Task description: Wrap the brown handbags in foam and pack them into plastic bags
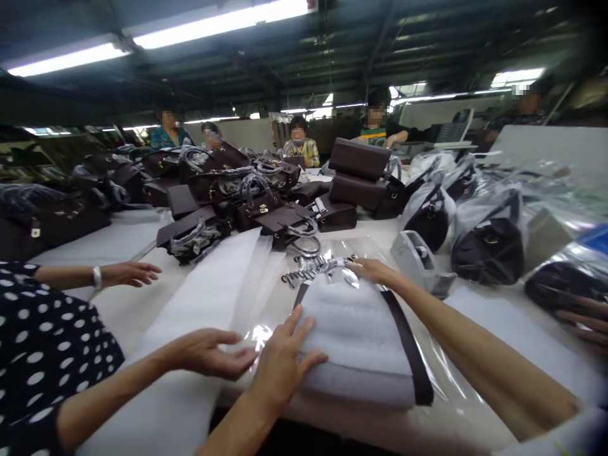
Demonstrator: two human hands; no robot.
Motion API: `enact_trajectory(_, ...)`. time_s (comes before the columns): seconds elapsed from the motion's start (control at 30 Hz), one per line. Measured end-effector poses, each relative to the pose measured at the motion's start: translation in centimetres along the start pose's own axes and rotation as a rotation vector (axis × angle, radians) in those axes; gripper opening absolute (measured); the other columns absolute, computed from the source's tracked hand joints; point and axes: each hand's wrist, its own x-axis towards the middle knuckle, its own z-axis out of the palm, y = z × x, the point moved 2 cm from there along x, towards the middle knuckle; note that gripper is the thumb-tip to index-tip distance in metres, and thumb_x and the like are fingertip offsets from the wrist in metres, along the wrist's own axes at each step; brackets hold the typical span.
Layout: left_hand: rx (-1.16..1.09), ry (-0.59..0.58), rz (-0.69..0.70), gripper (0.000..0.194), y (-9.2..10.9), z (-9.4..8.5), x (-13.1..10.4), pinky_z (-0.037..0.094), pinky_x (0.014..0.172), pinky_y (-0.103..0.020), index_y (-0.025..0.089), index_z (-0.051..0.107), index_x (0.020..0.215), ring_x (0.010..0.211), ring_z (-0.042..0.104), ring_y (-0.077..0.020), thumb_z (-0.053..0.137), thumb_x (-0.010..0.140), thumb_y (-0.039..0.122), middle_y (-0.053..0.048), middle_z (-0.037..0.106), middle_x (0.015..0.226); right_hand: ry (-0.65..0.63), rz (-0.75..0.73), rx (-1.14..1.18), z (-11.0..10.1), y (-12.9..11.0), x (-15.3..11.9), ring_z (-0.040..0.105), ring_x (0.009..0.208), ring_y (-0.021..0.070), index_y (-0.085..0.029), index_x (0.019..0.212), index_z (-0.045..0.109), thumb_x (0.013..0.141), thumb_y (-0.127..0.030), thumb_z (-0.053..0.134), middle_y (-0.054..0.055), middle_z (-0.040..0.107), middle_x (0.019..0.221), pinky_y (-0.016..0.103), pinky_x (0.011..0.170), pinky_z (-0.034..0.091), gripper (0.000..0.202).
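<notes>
A dark brown handbag (422, 380) lies flat in front of me, its face covered by a sheet of white foam (354, 326). My left hand (280, 354) is open, its fingers spread on the left side of the foam. At the bag's top, my right hand (375, 271) has its fingers closed at the plastic-wrapped handle (338, 267); the fingertips are small and partly hidden. Beneath the bag is a clear plastic bag (275, 310) with dark printed letters. Close to my left hand is a co-worker's open hand (213, 351).
A co-worker in a polka-dot top (52, 342) stands at left, the other hand (130, 273) over the table. White foam sheets (190, 310) lie there. Brown handbags (256, 209) are heaped behind. At right are a tape dispenser (415, 259) and plastic-covered bags (489, 247). Several people work beyond.
</notes>
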Motion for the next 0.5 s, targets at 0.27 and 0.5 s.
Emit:
enact_trajectory(0.27, 0.262, 0.213, 0.225, 0.051, -0.9, 1.8, -0.9, 0.053, 0.081, -0.040, 0.014, 0.054, 0.117, 0.105, 0.057, -0.0293, 0.059, 0.077, 0.044, -0.019, 0.051, 0.126, -0.094, -0.763, -0.863, 3.6, -0.8, -15.5, 0.030, 0.128, 0.0284, -0.014, 0.139, 0.026, 0.079, -0.049, 0.055, 0.013, 0.031, 0.140, 0.050, 0.102, 0.032, 0.075)
enact_trajectory(0.5, 0.276, -0.053, 0.513, 0.084, 3.1, -0.2, 1.8, 0.026, 0.097, -0.065, 0.017, 0.043, 0.128, 0.130, 0.018, -0.0413, 0.066, 0.060, 0.061, -0.019, 0.031, 0.140, -0.066, -0.802, -0.870, 5.1, 0.7, -15.6, 0.037, 0.125, 0.0251, -0.014, 0.125, 0.047, 0.084, -0.042, 0.051, 0.012, 0.047, 0.129, 0.044, 0.101, 0.038, 0.050)
